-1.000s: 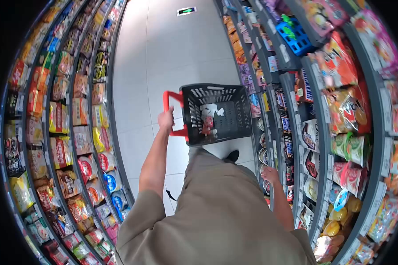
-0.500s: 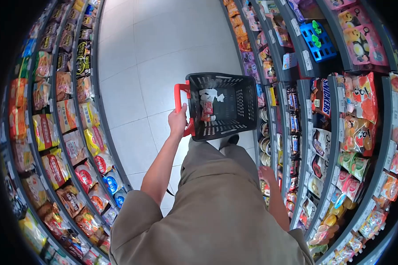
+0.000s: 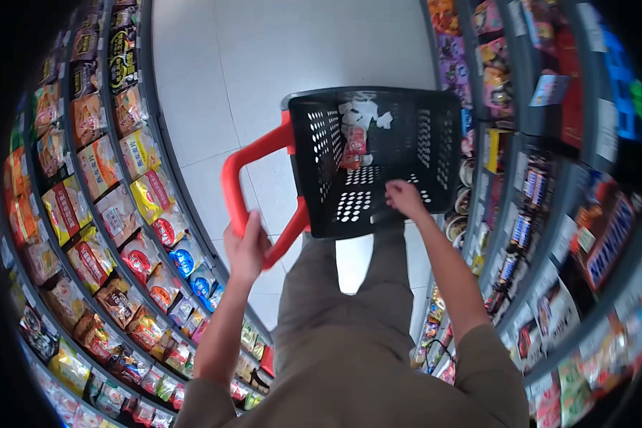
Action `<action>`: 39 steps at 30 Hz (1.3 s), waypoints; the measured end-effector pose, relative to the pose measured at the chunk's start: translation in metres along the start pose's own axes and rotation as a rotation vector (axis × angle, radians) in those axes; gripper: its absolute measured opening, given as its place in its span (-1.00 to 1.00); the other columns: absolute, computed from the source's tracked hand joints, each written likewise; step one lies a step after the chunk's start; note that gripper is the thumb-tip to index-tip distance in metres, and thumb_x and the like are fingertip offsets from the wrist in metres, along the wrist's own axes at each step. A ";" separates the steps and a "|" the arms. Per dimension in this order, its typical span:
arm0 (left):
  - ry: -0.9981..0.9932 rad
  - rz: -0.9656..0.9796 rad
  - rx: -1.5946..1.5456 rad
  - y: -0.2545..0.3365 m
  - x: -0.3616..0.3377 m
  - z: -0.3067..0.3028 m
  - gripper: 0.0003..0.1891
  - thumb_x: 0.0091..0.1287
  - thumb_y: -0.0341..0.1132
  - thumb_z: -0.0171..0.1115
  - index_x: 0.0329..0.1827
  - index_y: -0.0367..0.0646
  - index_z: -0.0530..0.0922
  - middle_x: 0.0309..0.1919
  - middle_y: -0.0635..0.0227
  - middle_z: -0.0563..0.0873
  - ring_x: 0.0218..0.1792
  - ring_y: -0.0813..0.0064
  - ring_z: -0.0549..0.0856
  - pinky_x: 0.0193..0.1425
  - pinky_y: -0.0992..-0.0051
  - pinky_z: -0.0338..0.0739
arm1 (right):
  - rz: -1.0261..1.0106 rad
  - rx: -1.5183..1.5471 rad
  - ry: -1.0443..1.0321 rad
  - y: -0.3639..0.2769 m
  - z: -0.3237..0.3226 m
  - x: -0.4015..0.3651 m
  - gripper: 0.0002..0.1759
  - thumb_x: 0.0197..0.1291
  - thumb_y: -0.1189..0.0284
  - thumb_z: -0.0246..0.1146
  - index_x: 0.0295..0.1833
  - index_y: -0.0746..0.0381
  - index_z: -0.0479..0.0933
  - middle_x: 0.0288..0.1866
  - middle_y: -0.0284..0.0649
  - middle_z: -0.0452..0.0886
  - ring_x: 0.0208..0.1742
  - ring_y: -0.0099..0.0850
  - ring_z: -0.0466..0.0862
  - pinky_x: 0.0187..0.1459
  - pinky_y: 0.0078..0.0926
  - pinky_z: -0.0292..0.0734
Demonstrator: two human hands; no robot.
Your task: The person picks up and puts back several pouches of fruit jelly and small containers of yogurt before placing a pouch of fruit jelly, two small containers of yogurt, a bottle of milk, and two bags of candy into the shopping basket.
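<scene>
My left hand [image 3: 247,246] is wrapped round the red handle [image 3: 233,187] of a black shopping basket [image 3: 446,153]. The basket hangs in front of my legs, its open top facing me. Inside it, on the left side, lie a red package [image 3: 354,146] and some white crumpled items [image 3: 362,112]. My right hand [image 3: 404,197] is over the basket's near rim, with its fingers curled in. Whether anything is between those fingers cannot be made out.
Shelves of bagged snacks [image 3: 89,260] line the left side. On the right, more shelves hold chocolate bars [image 3: 522,230], a large Snickers bag [image 3: 610,235] and a blue plastic basket [image 3: 620,85]. Grey tiled floor [image 3: 285,46] runs between them.
The basket appears larger and nearer, its handle swung out to the left. My right hand has come up from beside my right leg to the basket's near rim.
</scene>
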State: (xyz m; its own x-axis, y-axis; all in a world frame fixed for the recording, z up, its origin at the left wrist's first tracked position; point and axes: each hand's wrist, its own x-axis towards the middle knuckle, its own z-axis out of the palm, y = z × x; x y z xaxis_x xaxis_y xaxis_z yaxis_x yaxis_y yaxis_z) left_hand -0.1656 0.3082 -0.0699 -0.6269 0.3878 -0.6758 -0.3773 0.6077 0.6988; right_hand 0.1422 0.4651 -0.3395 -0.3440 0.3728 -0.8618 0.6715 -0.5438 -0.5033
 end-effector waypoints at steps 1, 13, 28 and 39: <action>0.002 -0.021 -0.041 0.001 -0.003 0.002 -0.68 0.53 -0.16 0.18 -0.39 -0.12 0.43 -0.70 0.44 0.46 -0.74 0.61 0.44 -0.64 0.53 0.34 | 0.042 -0.001 -0.011 0.006 0.004 0.042 -0.69 0.44 0.40 0.17 0.19 0.29 0.57 -0.18 -0.16 0.74 -0.37 -0.45 0.74 -0.38 -0.56 0.62; -0.002 0.085 0.041 -0.005 -0.010 0.025 -0.59 0.59 -0.05 0.03 -0.37 -0.15 0.31 -0.76 0.39 0.36 -0.78 0.51 0.36 -0.68 0.49 0.42 | 0.329 -0.239 0.121 0.143 0.090 0.353 -0.20 0.16 -0.07 0.33 0.32 0.32 0.48 0.24 0.13 0.61 0.30 -0.04 0.60 0.32 -0.20 0.48; 0.114 0.017 0.021 0.004 -0.016 0.027 -0.68 0.49 -0.13 0.17 -0.19 -0.25 0.39 -0.65 0.32 0.48 -0.68 0.53 0.44 -0.57 0.49 0.42 | 0.091 -0.073 0.235 0.071 0.062 0.271 -0.78 0.31 0.31 0.29 -0.13 0.24 0.68 -0.34 -0.18 0.71 -0.38 -0.46 0.73 -0.40 -0.44 0.57; 0.072 0.770 0.243 0.096 -0.038 0.003 -0.49 0.47 -0.27 0.20 0.37 -0.31 0.29 0.22 0.11 0.51 0.26 0.29 0.51 0.34 0.30 0.41 | -0.020 0.063 0.268 -0.125 -0.052 -0.193 -0.76 0.43 0.33 0.19 0.04 0.26 0.51 -0.25 -0.08 0.66 -0.31 -0.28 0.80 -0.31 -0.37 0.74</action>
State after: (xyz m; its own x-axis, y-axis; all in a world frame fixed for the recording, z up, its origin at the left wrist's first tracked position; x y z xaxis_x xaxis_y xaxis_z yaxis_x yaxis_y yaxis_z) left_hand -0.1760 0.3536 0.0218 -0.6959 0.7182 -0.0033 0.3312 0.3250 0.8858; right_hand 0.1584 0.4999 -0.1070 -0.1655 0.5653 -0.8081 0.6213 -0.5766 -0.5306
